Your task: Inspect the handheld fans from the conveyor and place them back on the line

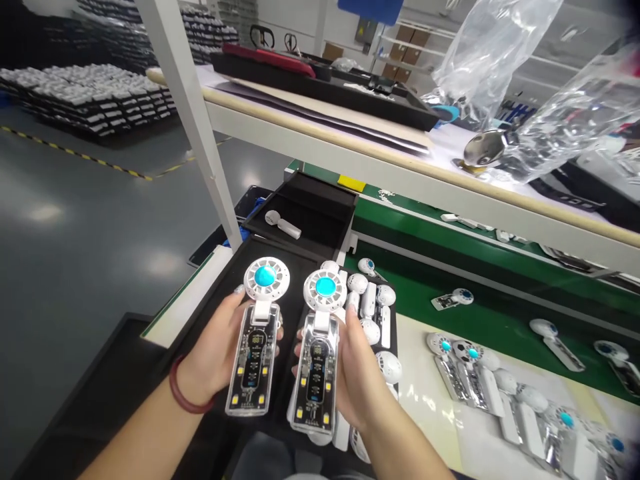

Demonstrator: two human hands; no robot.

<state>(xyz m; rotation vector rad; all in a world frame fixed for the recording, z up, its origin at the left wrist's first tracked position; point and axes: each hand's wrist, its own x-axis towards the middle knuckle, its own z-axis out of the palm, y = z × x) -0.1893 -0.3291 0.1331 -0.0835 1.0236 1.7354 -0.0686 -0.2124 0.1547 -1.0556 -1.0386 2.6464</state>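
Observation:
My left hand (217,350) is closed around a handheld fan (254,360), its transparent handle showing a dark circuit board and its round white head bearing a turquoise centre. A matching handheld fan (316,373) is gripped in my right hand (357,363), side by side with the first and a small gap between them. Both fans face me with heads up. Behind and below them lies a black tray (295,257). Several white fans (369,300) are packed together just right of my right hand, partly hidden by it.
Fans (530,400) lie in a row on the right of the green bench, with more scattered behind. A farther black tray (315,200) carries one white fan (283,225). A shelf (350,143) crosses above, its post (193,120) left of my hands. Stacked trays (90,100) stand on the floor.

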